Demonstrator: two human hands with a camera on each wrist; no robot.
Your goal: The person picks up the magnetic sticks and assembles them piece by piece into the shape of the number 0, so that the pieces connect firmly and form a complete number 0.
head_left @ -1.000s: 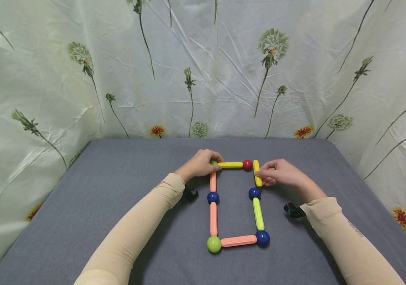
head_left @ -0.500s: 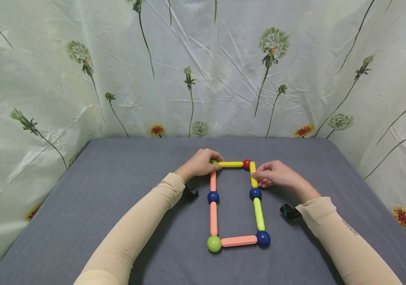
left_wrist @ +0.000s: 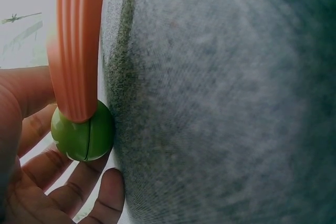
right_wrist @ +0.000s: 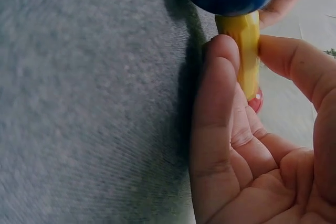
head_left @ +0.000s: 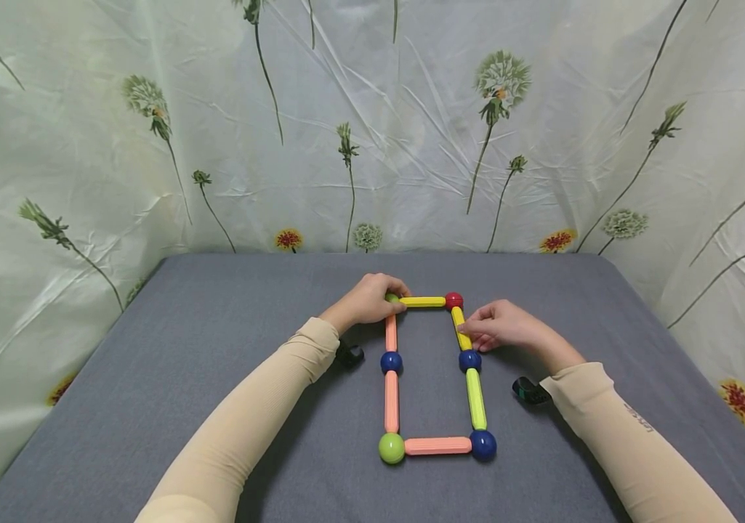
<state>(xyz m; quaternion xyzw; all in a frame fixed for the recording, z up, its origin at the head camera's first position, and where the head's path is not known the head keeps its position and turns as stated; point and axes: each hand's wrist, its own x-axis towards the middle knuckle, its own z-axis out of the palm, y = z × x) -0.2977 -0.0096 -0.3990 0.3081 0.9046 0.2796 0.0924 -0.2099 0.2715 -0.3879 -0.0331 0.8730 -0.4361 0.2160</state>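
Note:
Sticks and balls form a long rectangle on the grey cloth. My left hand (head_left: 368, 298) grips the far-left green ball (left_wrist: 83, 132), fingers curled behind it. From that ball a ribbed salmon stick (left_wrist: 79, 45) runs toward me, and a yellow stick (head_left: 422, 301) leads right to a red ball (head_left: 453, 301). On the right side, my right hand (head_left: 499, 325) pinches a second yellow stick (right_wrist: 248, 56) between thumb and fingers. This stick spans from the red ball to a blue ball (head_left: 469, 360). Fingers hide part of it in the head view.
Nearer me, a lime stick (head_left: 476, 399), a blue ball (head_left: 483, 444), a salmon stick (head_left: 437, 445) and a green ball (head_left: 392, 448) complete the outline, with another blue ball (head_left: 391, 362) on the left. Behind the table (head_left: 248, 290) hangs a flower-print curtain (head_left: 411, 145).
My right hand has moved the yellow stick leftward and nearer, bringing it in line between the red and right blue balls. The near right corner slid slightly toward me. My left hand stayed put.

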